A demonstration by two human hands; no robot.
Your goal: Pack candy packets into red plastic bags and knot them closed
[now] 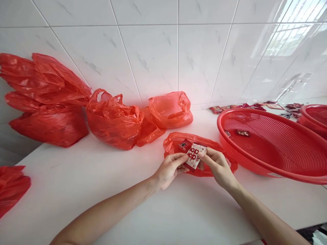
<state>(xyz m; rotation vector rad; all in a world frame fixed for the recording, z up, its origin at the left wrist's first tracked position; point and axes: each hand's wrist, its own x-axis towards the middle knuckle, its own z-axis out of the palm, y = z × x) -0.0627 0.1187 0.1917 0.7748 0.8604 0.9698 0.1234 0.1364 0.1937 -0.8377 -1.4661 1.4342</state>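
Between both my hands is a small white packet [195, 153] with red print and dark red edges. My left hand [171, 166] pinches its left side, thumb on top. On its right side my right hand [216, 164] grips it, thumb across the face. A dark red packet [184, 145] with black and white marks shows just behind it; whether a hand holds that one too, I cannot tell. Beneath and behind my hands a red plastic bag [176, 136] lies spread on the white counter. The lower fingers of both hands are partly hidden.
A large red plastic basket [250, 170] stands at right, with a dark small packet [242, 133] inside. Behind it several red packets [217, 109] lie along the tiled wall. Filled red bags [112, 119] stand at back left. Another red basket [316, 115] is at far right.
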